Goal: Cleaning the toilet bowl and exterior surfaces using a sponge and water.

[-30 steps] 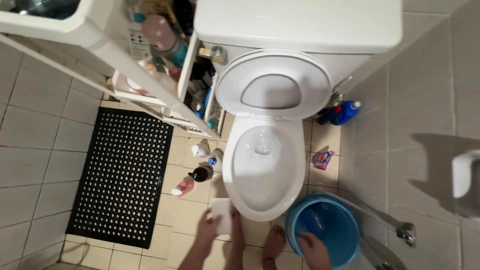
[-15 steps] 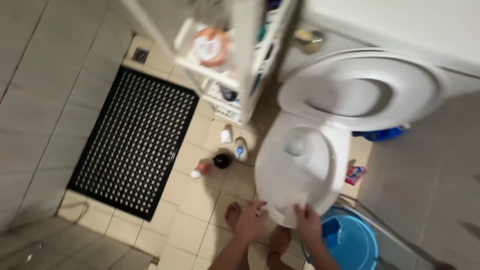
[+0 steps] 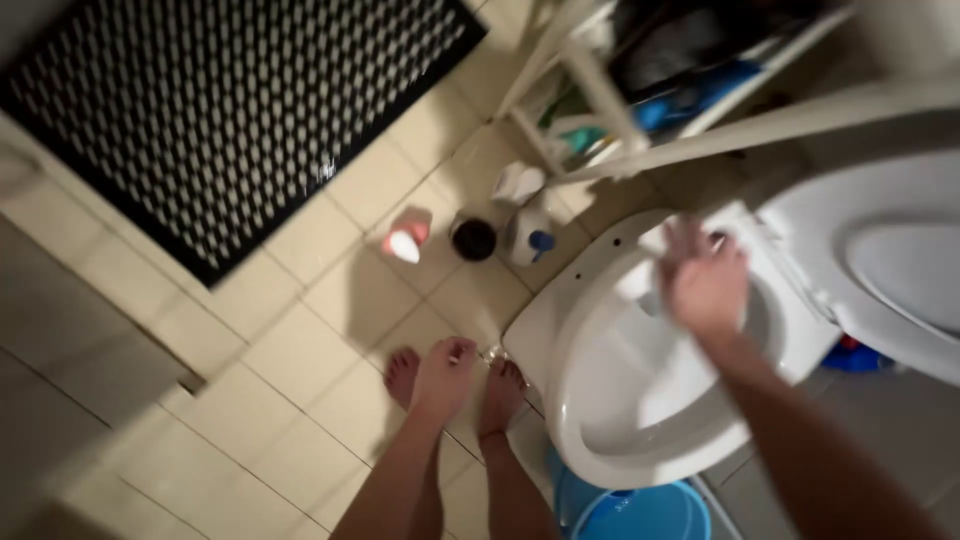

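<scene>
A: Change since half a second ago: both hands were at the bowl's front edge; the right hand (image 3: 703, 283) has since gone up over the far rim of the bowl (image 3: 640, 400), and the left hand (image 3: 445, 378) has dropped back above the feet (image 3: 455, 385). The view has swung, too.

B: State of the hands?

A: Well apart. Right appears pressed on something pale at the rim; blurred, so I cannot tell what it is or whether it is gripped. Left is loosely curled, apparently empty.

B: The key relation?

A: The bowl lies to the person's right and ahead, long axis running from near the bucket (image 3: 640, 510) up towards the raised lid (image 3: 880, 250). The right hand is nearer.

B: Surroundings?

A: Tiled floor (image 3: 300, 340). Bottles (image 3: 470, 235) stand left of the bowl, below a shelf (image 3: 640, 110); a black mat (image 3: 220, 110) lies beyond.
</scene>
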